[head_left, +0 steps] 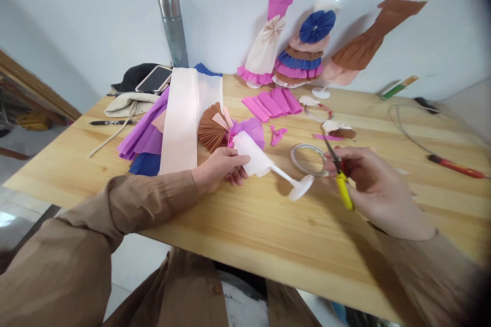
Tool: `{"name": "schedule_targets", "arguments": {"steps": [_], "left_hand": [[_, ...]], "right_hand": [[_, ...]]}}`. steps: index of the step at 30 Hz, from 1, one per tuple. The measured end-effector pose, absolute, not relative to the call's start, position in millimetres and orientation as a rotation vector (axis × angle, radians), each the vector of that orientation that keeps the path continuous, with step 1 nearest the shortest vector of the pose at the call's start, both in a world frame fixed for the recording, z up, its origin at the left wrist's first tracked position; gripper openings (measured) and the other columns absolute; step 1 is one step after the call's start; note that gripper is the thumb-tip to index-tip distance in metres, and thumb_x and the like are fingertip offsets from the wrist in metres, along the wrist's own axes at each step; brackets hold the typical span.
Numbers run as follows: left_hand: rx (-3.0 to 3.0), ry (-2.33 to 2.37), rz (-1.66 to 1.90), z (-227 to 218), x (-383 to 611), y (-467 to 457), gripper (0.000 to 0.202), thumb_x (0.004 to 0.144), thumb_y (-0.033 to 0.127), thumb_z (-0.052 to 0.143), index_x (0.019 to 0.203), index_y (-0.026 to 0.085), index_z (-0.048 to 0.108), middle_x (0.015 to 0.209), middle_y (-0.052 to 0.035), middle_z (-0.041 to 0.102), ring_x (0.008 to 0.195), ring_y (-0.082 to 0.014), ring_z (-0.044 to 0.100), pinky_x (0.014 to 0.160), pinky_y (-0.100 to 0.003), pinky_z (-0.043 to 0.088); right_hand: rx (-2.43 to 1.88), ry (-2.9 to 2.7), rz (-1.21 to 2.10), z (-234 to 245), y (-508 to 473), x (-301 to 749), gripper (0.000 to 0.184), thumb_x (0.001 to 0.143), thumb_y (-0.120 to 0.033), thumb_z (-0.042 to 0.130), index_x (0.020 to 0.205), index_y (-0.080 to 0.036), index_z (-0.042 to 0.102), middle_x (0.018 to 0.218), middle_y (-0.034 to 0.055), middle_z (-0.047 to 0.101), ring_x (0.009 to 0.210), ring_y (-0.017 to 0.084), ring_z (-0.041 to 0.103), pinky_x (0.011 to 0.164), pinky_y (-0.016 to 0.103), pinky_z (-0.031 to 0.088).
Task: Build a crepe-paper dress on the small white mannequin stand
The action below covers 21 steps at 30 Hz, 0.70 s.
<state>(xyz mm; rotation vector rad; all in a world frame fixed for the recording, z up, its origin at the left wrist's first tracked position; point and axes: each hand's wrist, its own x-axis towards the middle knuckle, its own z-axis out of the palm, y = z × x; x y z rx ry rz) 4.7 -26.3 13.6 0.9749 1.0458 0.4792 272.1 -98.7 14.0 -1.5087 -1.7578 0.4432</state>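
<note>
Left grip (224,166): fingers closed round the white doll form (255,157). The form lies tilted, torso in the hand, its round foot (301,188) on the counter (249,230) to the right.

Right grip (374,186): clenched on yellow-handled scissors (340,176), blades pointing far, just beside a tape ring (307,159) that lies between the 2 hands.

Just beyond the form: purple tissue (251,127) and a brown paper fan (210,130). Left of those, a long pale pink strip (180,122).

Far edge: 3 dressed paper figures (307,46) against the wall, a steel flask (173,25) to their left.
</note>
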Motion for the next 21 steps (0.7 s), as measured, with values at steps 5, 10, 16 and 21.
{"name": "schedule_targets", "arguments": {"steps": [5, 10, 16, 21], "left_hand": [[0.962, 1.007, 0.454, 12.7, 3.6, -25.9, 0.027, 0.087, 0.020, 0.060, 0.063, 0.008, 0.061, 0.050, -0.0024, 0.061, 0.038, -0.0056, 0.052, 0.038, -0.016, 0.034], [0.942, 0.988, 0.452, 8.8, 0.4, -25.6, 0.025, 0.084, 0.021, 0.063, 0.063, 0.008, 0.063, 0.052, -0.0035, 0.062, 0.038, -0.0067, 0.054, 0.038, -0.017, 0.035], [0.908, 0.915, 0.472, 5.8, -3.0, -23.4, 0.026, 0.084, 0.021, 0.063, 0.061, 0.006, 0.064, 0.053, -0.0053, 0.063, 0.038, -0.0071, 0.055, 0.038, -0.017, 0.036], [0.869, 0.901, 0.480, 6.6, -4.8, -23.1, 0.028, 0.084, 0.019, 0.062, 0.059, 0.007, 0.062, 0.052, -0.0050, 0.062, 0.037, -0.0073, 0.054, 0.037, -0.017, 0.036]], "right_hand": [[-1.322, -1.542, 0.981, 35.1, -107.6, 264.5, 0.041, 0.077, -0.057, 0.072, 0.098, -0.025, 0.057, 0.074, 0.0036, 0.057, 0.062, 0.017, 0.054, 0.055, 0.032, 0.046], [-1.033, -1.444, 1.725, 31.4, -135.9, 233.8, 0.059, 0.081, -0.075, 0.054, 0.112, -0.025, 0.057, 0.077, 0.0040, 0.059, 0.066, 0.019, 0.059, 0.064, 0.037, 0.050], [-0.938, -0.971, 2.214, 14.6, -149.0, 214.3, 0.058, 0.084, -0.074, 0.049, 0.114, -0.025, 0.058, 0.085, 0.0036, 0.061, 0.058, 0.014, 0.063, 0.055, 0.027, 0.051], [-1.082, -0.818, 2.236, 25.7, -139.5, 212.4, 0.060, 0.082, -0.075, 0.053, 0.107, -0.022, 0.063, 0.081, 0.0042, 0.066, 0.053, 0.013, 0.063, 0.050, 0.024, 0.051]]}}
